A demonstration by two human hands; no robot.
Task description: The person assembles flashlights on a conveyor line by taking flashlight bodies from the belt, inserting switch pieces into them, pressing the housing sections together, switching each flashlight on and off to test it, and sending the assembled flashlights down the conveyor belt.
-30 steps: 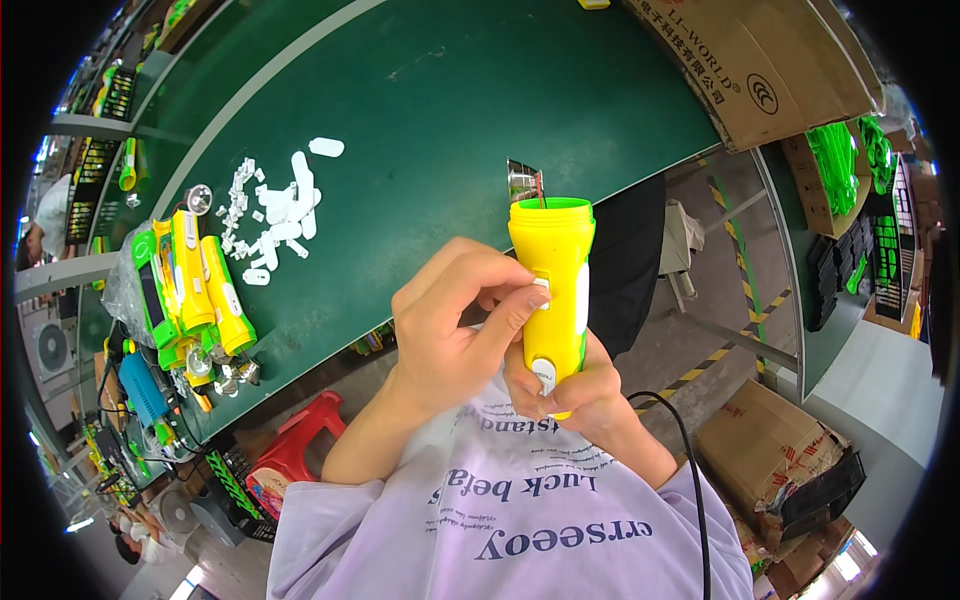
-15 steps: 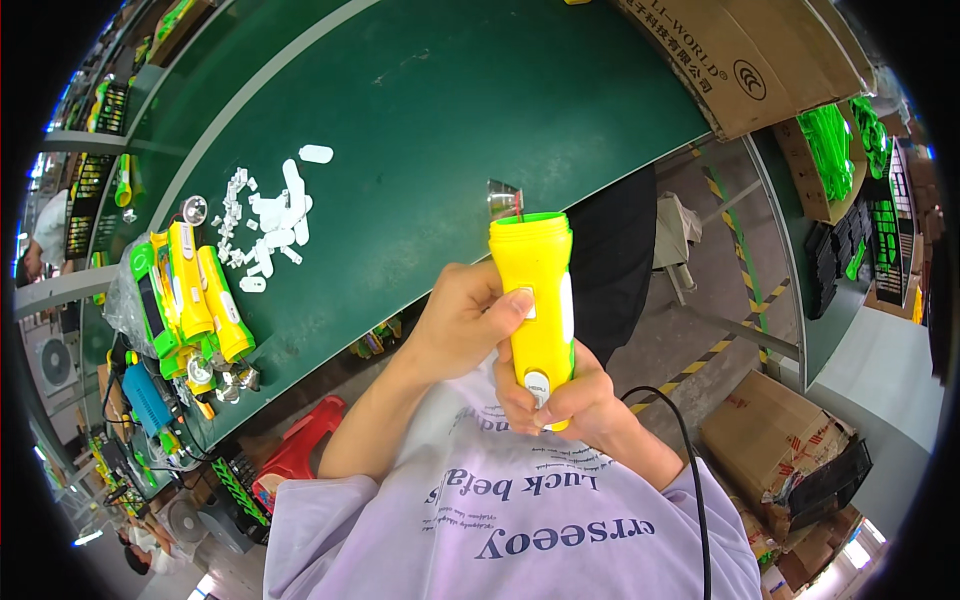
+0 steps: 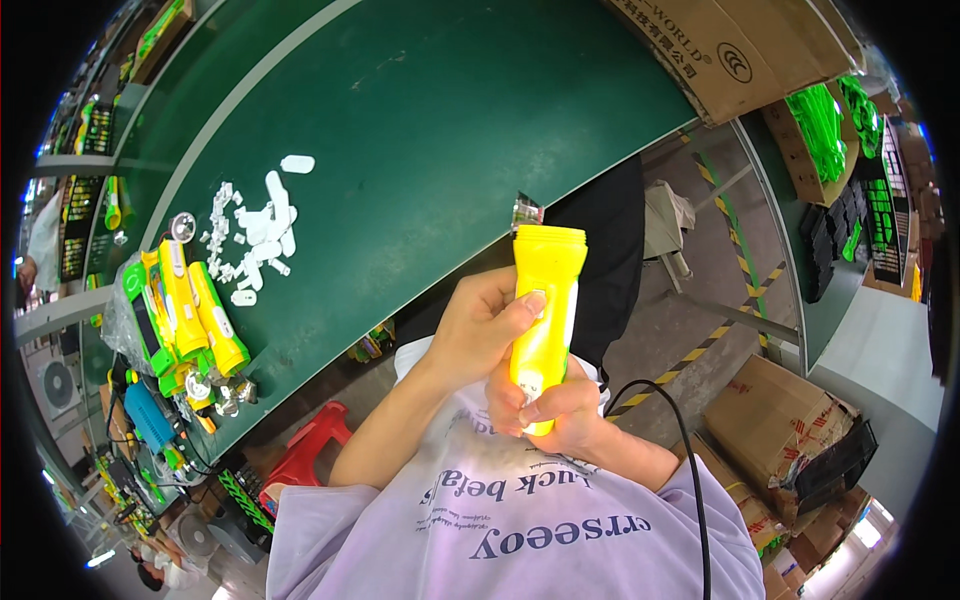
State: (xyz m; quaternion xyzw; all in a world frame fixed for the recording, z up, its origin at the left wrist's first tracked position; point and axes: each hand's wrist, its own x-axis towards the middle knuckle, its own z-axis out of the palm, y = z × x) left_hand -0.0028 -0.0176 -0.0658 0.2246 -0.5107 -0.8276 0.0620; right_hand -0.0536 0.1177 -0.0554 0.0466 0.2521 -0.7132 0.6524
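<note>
Both hands hold a yellow flashlight body [image 3: 546, 300] in front of my chest, its wide threaded end pointing away from me. A small shiny reflector cup [image 3: 527, 210] sticks out beyond that end; how it is attached is hidden. My left hand [image 3: 478, 328] is closed on the upper left side, its thumb pressing at a switch on the barrel. My right hand [image 3: 568, 408] wraps the narrow end, thumb across a pale oval piece. The fingers behind the barrel are out of sight.
Small white plastic parts [image 3: 262, 228] lie scattered on the green table [image 3: 400, 130]. Left of them are several yellow-green flashlights [image 3: 185, 305] and a blue tool [image 3: 150, 408]. A cardboard box [image 3: 730, 50] stands at the far right; a red stool [image 3: 312, 445] is below. A black cable [image 3: 698, 480] hangs beside my right arm.
The flashlight has shifted slightly right and tilted, so the green inside its wide end no longer shows. The reflector cup has swung right with it. Both hands keep their hold.
</note>
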